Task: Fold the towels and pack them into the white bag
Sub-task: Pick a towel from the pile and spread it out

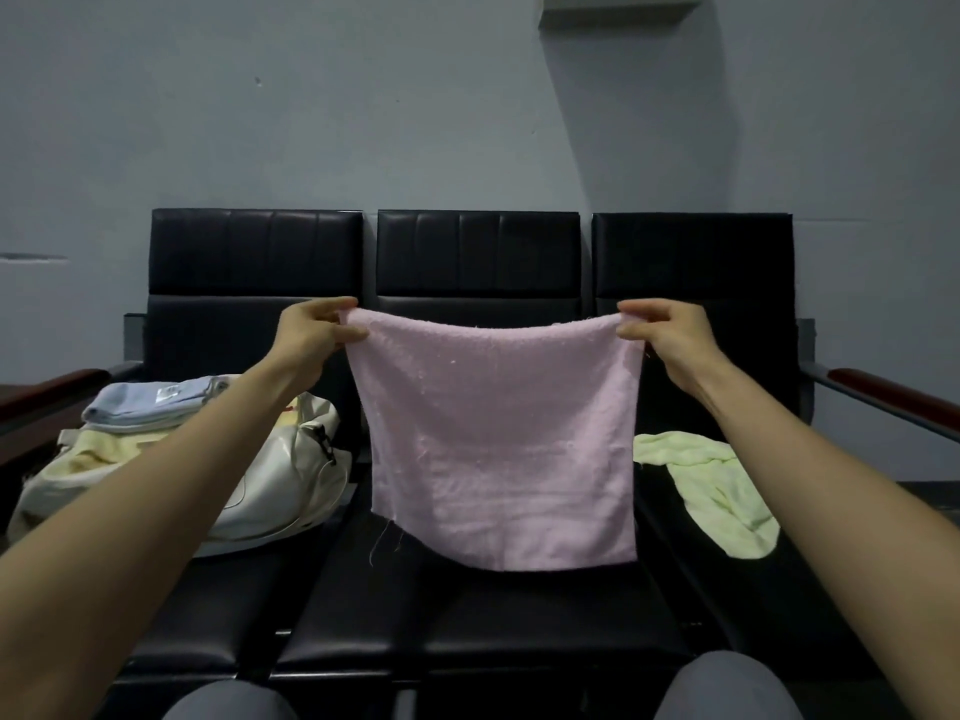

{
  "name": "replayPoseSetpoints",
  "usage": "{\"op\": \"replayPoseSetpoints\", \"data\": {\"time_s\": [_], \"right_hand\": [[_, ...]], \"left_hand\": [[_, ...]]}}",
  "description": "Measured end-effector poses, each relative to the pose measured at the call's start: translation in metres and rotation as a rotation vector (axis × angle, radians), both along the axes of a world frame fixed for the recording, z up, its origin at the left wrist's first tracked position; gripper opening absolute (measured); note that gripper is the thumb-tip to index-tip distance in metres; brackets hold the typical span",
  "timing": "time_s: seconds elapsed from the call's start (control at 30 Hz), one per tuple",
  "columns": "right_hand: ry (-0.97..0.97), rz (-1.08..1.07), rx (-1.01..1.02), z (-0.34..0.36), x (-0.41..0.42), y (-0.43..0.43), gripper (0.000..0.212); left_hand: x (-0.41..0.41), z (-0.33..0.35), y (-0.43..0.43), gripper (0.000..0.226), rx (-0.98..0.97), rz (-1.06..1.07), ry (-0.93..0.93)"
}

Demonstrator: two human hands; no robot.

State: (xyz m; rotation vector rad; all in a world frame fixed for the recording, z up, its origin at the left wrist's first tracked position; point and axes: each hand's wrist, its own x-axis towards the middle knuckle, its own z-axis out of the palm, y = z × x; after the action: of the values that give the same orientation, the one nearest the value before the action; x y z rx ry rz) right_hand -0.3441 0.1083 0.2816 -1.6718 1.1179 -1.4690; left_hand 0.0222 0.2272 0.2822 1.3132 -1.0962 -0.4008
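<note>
A pink towel (498, 433) hangs spread out in the air over the middle seat. My left hand (317, 330) pinches its upper left corner and my right hand (660, 330) pinches its upper right corner. The white bag (280, 485) lies on the left seat, partly hidden by my left forearm. Inside it sit a folded blue towel (150, 402) on top of a pale yellow towel (98, 454). A light green towel (717, 491) lies crumpled on the right seat.
Three black padded seats (467, 615) stand in a row against a grey wall. Dark wooden armrests (893, 397) flank the row at both ends. My knees (727, 688) show at the bottom edge.
</note>
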Motion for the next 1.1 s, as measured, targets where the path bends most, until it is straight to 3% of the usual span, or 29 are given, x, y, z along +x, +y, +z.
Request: {"op": "replayPoseSetpoints", "data": {"time_s": [0.17, 0.37, 0.47, 0.67, 0.83, 1.0, 1.1], "right_hand": [[0.385, -0.183, -0.206, -0.002, -0.002, 0.008, 0.036], [0.369, -0.319, -0.306, -0.006, 0.002, 0.017, 0.028], [0.382, -0.345, -0.319, -0.005, 0.003, 0.021, 0.026], [0.394, -0.353, -0.293, -0.007, -0.001, 0.022, 0.025], [0.462, -0.369, -0.359, -0.004, -0.001, 0.022, 0.013], [0.372, -0.338, -0.416, 0.005, -0.008, 0.033, 0.014], [0.224, -0.221, -0.451, 0.008, -0.018, 0.039, 0.015]], "left_hand": [[0.002, -0.002, -0.003, 0.046, 0.089, 0.087, -0.329], [-0.003, 0.0, -0.006, 0.029, 0.172, 0.16, -0.599], [-0.006, 0.004, -0.006, 0.03, 0.146, 0.159, -0.575], [-0.013, 0.008, 0.006, 0.036, 0.062, -0.035, -0.159], [-0.019, 0.005, 0.004, 0.022, 0.005, 0.311, -0.574], [-0.009, 0.006, 0.011, 0.019, -0.122, 0.288, -0.579], [-0.004, 0.005, 0.022, 0.007, -0.144, 0.103, -0.395]]}}
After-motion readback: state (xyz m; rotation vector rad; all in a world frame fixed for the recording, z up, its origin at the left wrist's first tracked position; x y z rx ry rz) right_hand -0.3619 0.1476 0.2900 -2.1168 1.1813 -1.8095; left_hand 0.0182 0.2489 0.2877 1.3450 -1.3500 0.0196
